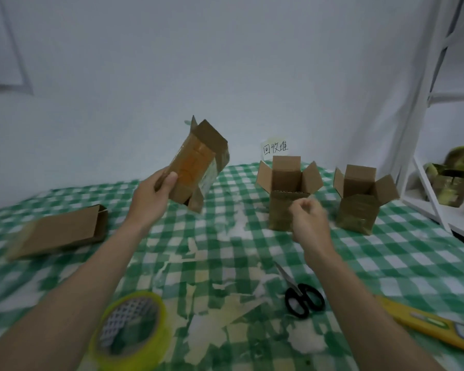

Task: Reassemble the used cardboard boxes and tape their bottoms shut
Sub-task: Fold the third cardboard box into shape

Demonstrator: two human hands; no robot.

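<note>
My left hand [156, 195] grips a small cardboard box [196, 163], lifted and tilted above the green checked tablecloth [386, 253], its flaps hanging open at both ends. My right hand [310, 220] hovers with curled fingers in front of a standing box [284, 188] whose top flaps are spread; it holds nothing that I can see. A second upright box [359, 202] stands to the right. A flattened box [59, 231] lies at the left. A roll of yellow-green tape [131, 330] sits near the front edge by my left forearm.
Black-handled scissors [300, 293] lie right of centre, and a yellow utility knife [426, 324] lies at the front right. Torn tape scraps litter the cloth. A handwritten paper label [275, 148] stands behind the boxes. A white shelf frame [426, 167] with bundled items rises at the right.
</note>
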